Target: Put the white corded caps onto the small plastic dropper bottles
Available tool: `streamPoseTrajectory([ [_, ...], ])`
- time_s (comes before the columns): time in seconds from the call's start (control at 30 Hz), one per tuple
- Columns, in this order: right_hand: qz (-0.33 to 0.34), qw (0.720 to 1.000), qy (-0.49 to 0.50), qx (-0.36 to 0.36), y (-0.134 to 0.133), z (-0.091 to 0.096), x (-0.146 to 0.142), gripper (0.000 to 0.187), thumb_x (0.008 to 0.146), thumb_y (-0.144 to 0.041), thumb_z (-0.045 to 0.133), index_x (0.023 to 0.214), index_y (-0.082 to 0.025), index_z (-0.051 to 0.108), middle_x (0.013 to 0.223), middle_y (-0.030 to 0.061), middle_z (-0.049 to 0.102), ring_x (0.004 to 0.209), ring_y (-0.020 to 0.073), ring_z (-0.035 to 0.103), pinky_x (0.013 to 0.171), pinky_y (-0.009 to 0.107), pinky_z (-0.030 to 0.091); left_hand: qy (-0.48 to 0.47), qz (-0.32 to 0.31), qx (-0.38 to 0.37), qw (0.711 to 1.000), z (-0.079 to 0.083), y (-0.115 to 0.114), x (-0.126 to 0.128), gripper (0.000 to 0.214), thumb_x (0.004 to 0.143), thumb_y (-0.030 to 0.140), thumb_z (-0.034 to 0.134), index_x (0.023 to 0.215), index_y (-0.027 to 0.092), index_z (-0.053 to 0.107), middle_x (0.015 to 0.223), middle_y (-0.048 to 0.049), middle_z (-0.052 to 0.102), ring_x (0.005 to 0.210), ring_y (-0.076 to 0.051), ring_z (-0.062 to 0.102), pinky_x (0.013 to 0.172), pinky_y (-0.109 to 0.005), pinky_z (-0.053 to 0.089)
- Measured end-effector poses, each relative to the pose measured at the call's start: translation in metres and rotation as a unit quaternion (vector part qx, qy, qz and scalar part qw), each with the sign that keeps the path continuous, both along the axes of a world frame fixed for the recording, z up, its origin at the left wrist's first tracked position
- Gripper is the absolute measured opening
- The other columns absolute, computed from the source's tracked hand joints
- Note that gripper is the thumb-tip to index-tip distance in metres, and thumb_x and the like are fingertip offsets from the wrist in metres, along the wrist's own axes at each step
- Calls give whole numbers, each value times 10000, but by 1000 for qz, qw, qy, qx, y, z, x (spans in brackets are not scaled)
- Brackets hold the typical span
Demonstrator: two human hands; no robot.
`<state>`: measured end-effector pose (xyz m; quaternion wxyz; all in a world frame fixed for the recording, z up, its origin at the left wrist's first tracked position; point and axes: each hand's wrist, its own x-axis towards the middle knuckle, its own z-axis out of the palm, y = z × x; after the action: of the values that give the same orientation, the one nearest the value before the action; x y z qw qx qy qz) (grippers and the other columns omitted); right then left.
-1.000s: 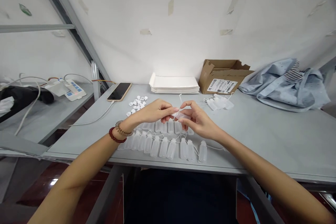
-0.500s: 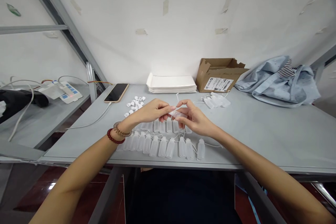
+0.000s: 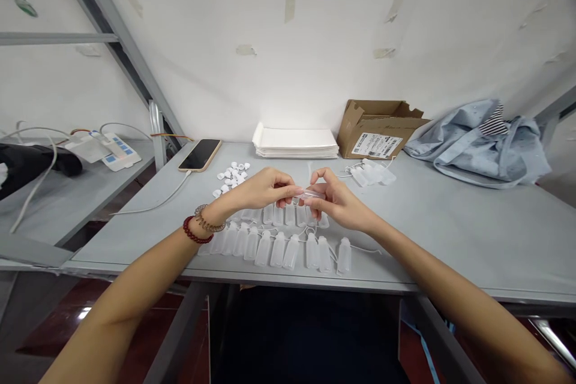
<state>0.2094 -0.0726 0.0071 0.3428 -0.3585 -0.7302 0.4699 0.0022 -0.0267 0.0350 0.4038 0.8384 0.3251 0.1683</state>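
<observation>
My right hand [image 3: 338,199] pinches a small clear plastic bottle [image 3: 311,194] held sideways above the grey table [image 3: 450,234]. The fingertips of my left hand [image 3: 261,189] are pinched together at the bottle's left end, on its neck or cap. Below both hands lie two rows of several small clear bottles [image 3: 279,246] with thin white strings. A scatter of small white caps [image 3: 231,176] lies to the left, behind my left hand.
A phone [image 3: 200,155] on a white cable lies at the back left. Against the wall are a stack of white sheets [image 3: 294,143], an open cardboard box [image 3: 380,130], more clear bottles [image 3: 371,174] and a blue cloth bag [image 3: 481,147]. A side shelf holds a power strip [image 3: 112,150].
Both hands stay pinched on the bottle in the same place, with only small finger shifts. The view itself has drifted slightly.
</observation>
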Motion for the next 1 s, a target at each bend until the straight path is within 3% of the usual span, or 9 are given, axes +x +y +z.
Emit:
streamPoseTrajectory([
  [0.2, 18, 996, 49, -66, 2, 4, 4, 351, 865, -397, 584, 864, -258, 261, 699, -64, 607, 490, 95, 532, 500, 251, 420, -22, 0, 74, 997, -2, -5, 3, 274, 867, 377, 574, 778, 129, 649, 614, -4, 608, 551, -90, 524, 503, -191, 380],
  [0.3, 30, 994, 69, -79, 4, 4, 6, 386, 852, -436, 592, 853, -261, 247, 742, -54, 613, 489, 94, 527, 486, 253, 411, -52, 11, 67, 996, -4, -5, 5, 218, 831, 353, 629, 847, 135, 633, 721, -13, 642, 622, -96, 555, 557, -193, 427],
  [0.4, 7, 998, 50, -32, 3, 2, 7, 362, 868, -432, 563, 838, -260, 245, 649, -77, 554, 496, 105, 508, 501, 257, 395, -50, 5, 7, 999, -6, -3, 7, 324, 886, 438, 535, 840, 133, 636, 757, -30, 655, 608, -95, 579, 558, -201, 455],
  [0.53, -55, 992, -61, 98, -1, -2, 5, 250, 892, -339, 518, 833, -253, 290, 576, -87, 423, 486, 114, 434, 490, 250, 325, -28, 7, -70, 997, -3, -4, 7, 475, 918, 502, 442, 681, 125, 608, 576, -10, 586, 512, -96, 564, 508, -202, 446],
  [0.63, -62, 976, -118, 170, -2, -4, 4, 214, 898, -286, 488, 804, -250, 299, 613, -69, 398, 488, 108, 358, 494, 252, 282, -11, -5, -47, 999, -1, -6, 5, 439, 903, 479, 494, 672, 127, 617, 551, -5, 586, 517, -99, 564, 524, -200, 438],
  [0.7, -54, 975, -122, 180, -1, -5, 5, 254, 909, -296, 472, 758, -248, 274, 630, -60, 396, 501, 108, 350, 503, 254, 276, -5, -13, -1, 1000, -2, -7, 5, 438, 912, 468, 482, 666, 131, 614, 567, -10, 599, 502, -91, 531, 494, -195, 400],
  [0.83, -33, 991, -83, 100, 2, -3, 9, 329, 918, -366, 477, 706, -240, 260, 637, -44, 430, 579, 120, 432, 528, 249, 305, -8, -27, 170, 985, -9, -9, 8, 359, 939, 366, 466, 713, 136, 625, 615, -11, 588, 525, -94, 484, 518, -215, 364],
  [0.9, -11, 999, -45, 11, 4, -1, 12, 347, 912, -398, 494, 706, -235, 266, 687, -29, 506, 552, 99, 401, 502, 240, 299, -14, -41, 261, 964, -13, -9, 9, 296, 949, 298, 455, 789, 135, 643, 670, -25, 598, 593, -114, 514, 584, -231, 385],
  [1.0, 29, 993, 16, -109, 6, 1, 15, 365, 893, -407, 538, 719, -231, 270, 742, -23, 561, 484, 59, 302, 446, 220, 251, -10, -61, 333, 941, -18, -9, 9, 278, 967, 260, 417, 859, 136, 641, 750, -53, 616, 656, -133, 538, 618, -245, 392],
])
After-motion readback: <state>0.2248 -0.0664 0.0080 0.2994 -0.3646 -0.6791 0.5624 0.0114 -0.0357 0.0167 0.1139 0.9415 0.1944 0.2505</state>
